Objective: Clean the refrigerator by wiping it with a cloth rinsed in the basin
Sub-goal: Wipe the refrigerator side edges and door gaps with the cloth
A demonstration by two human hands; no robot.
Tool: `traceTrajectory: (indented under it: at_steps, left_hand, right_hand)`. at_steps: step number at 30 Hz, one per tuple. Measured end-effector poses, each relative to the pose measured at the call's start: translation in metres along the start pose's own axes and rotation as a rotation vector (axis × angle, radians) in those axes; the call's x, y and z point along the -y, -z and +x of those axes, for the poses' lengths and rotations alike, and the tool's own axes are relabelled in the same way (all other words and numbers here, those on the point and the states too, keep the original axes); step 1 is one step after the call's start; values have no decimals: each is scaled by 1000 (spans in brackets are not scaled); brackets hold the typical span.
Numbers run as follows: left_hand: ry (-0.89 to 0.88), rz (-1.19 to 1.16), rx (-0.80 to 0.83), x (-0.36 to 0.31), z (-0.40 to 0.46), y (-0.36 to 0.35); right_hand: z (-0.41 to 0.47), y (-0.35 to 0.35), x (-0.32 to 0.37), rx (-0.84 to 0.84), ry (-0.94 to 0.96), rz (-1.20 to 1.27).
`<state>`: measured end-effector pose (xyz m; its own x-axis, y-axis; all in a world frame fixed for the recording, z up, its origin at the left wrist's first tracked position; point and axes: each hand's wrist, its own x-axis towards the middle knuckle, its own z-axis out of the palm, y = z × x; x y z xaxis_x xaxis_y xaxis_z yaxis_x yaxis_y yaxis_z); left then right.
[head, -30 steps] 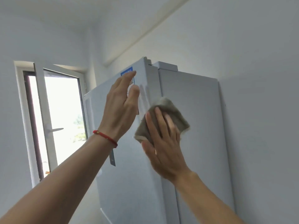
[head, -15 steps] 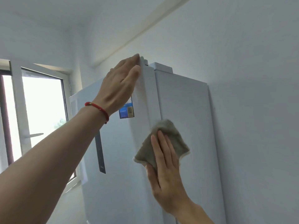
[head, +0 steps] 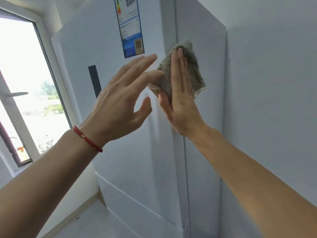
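Note:
A tall white refrigerator (head: 137, 160) fills the middle of the head view, with a blue energy label (head: 131, 28) and a dark vertical strip (head: 94, 81) on its door. A grey-beige cloth (head: 193, 69) lies against the refrigerator's side panel near the front corner. My right hand (head: 180, 100) presses the cloth flat with straight fingers. My left hand (head: 123, 98), with a red bracelet at the wrist, hovers open in front of the door with spread fingers; I cannot tell if it touches the door. No basin is in view.
A white wall (head: 274, 83) runs close along the refrigerator's right side. An open window (head: 25, 83) with a white frame and handle stands at the left. A lower door seam (head: 137, 194) crosses the refrigerator, and pale floor (head: 82, 224) shows below.
My left hand has come off the refrigerator's top corner and dropped to beside the cloth. The view has tilted down, so the refrigerator's top is out of frame. My right hand still presses the cloth.

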<state>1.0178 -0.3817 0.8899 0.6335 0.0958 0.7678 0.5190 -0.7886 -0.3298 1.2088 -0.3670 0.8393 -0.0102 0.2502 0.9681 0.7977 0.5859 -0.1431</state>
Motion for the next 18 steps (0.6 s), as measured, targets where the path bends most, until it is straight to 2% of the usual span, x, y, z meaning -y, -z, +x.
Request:
traceTrajectory:
  at_steps: [5, 9, 11, 15, 18]
  left_hand:
    - [12, -240, -34, -34, -46, -6]
    - [5, -393, 67, -59, -75, -27]
    - [3, -452, 151, -70, -90, -43]
    - [50, -520, 260, -79, -119, -59]
    - [88, -555, 308, -82, -143, -71]
  right_hand:
    - [-162, -31, -3, 96, -132, -80]
    - [-298, -52, -2, 221, -284, -132]
    - [-358, -57, 3, 271, -435, -130]
    - [-406, -54, 12, 349, -609, -110]
    - [-378, -51, 21, 293, -562, -58]
